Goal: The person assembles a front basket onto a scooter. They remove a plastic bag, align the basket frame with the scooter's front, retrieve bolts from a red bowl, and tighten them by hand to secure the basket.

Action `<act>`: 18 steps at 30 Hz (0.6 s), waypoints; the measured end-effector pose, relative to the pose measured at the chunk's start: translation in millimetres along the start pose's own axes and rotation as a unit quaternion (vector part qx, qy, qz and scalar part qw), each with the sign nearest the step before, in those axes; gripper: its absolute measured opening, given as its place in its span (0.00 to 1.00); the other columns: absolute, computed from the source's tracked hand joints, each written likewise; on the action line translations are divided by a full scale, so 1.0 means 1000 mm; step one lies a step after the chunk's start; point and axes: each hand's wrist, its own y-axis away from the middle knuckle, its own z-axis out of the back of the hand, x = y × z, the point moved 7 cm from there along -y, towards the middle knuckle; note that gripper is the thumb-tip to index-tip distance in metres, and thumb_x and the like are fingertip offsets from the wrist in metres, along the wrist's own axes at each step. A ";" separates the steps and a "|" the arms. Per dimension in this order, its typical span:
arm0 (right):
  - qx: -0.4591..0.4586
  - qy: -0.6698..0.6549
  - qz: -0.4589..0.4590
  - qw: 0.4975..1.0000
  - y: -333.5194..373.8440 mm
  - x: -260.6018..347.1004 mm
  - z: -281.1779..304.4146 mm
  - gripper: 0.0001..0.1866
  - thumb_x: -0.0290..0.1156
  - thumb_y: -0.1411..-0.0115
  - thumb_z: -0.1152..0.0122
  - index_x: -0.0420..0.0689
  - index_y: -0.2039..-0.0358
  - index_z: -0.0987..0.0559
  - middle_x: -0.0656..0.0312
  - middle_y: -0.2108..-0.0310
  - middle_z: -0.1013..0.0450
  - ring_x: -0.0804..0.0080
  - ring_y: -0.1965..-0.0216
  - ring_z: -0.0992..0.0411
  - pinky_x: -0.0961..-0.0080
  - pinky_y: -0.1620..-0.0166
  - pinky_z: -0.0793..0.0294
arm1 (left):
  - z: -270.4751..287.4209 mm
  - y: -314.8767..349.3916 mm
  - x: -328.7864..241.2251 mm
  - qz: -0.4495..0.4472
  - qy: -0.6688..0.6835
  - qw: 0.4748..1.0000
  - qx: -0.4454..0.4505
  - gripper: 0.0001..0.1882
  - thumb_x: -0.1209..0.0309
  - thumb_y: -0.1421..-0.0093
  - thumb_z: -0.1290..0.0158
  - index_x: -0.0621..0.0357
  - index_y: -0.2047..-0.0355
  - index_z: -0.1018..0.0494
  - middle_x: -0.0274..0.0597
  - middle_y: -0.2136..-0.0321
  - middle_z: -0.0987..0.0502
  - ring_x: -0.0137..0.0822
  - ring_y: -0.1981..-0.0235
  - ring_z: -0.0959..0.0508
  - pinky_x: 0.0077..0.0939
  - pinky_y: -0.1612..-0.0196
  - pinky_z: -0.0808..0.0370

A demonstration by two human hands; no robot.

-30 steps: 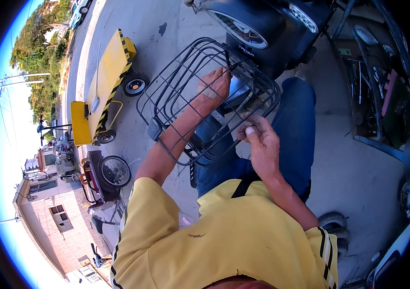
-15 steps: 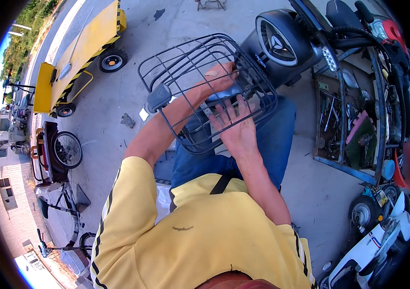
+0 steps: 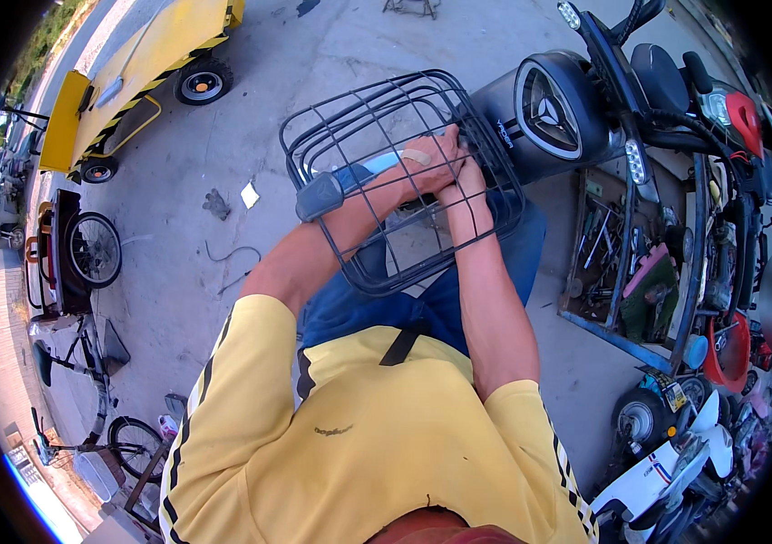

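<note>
A black wire basket is mounted at the front of a dark scooter, and I see both hands through its bars. My left hand has its fingers bent and pressed together close to the basket's scooter end. Right against it, my right hand is closed too, with its fingers curled. Whatever they hold is hidden by the fingers and wires. Under my left forearm shows a bluish curved part. A dark rounded block sits at the basket's outer left side.
On the right stands a blue-framed metal rack full of tools and parts, with a white motorbike nearer me. A yellow flatbed cart is at the far left. Bicycles stand at left. A thin cord lies on the concrete.
My right hand, spread open before, has moved up and closed beside my left hand. The view has shifted, so the scooter and basket appear farther right.
</note>
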 end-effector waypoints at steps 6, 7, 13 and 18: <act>-0.124 -0.054 0.014 0.991 0.003 0.001 0.012 0.15 0.31 0.26 0.58 0.42 0.48 0.24 0.54 0.50 0.24 0.57 0.48 0.25 0.59 0.41 0.24 | 0.013 0.012 0.004 0.051 0.050 0.997 0.011 0.24 0.52 0.28 0.57 0.65 0.59 0.30 0.61 0.70 0.20 0.62 0.66 0.20 0.51 0.61 0.25; -0.124 -0.056 0.020 0.990 0.007 0.003 0.012 0.15 0.33 0.25 0.58 0.42 0.50 0.23 0.54 0.52 0.24 0.58 0.50 0.24 0.60 0.42 0.24 | 0.015 0.015 0.008 0.069 0.066 0.995 0.023 0.25 0.50 0.28 0.57 0.65 0.61 0.29 0.61 0.70 0.20 0.62 0.66 0.20 0.51 0.62 0.25; -0.124 -0.058 0.039 0.990 0.012 0.000 0.003 0.17 0.38 0.24 0.57 0.41 0.58 0.22 0.58 0.61 0.23 0.60 0.55 0.23 0.63 0.50 0.20 | -0.050 0.022 0.064 0.193 0.351 0.908 0.127 0.24 0.56 0.26 0.54 0.67 0.49 0.24 0.38 0.69 0.20 0.28 0.67 0.24 0.33 0.63 0.26; -0.101 0.019 0.030 0.994 0.015 0.007 -0.006 0.16 0.36 0.24 0.55 0.38 0.58 0.23 0.56 0.61 0.23 0.66 0.63 0.25 0.75 0.63 0.22 | -0.010 0.019 0.041 0.096 0.095 0.991 0.012 0.18 0.62 0.33 0.49 0.68 0.57 0.23 0.56 0.71 0.18 0.49 0.66 0.17 0.43 0.63 0.22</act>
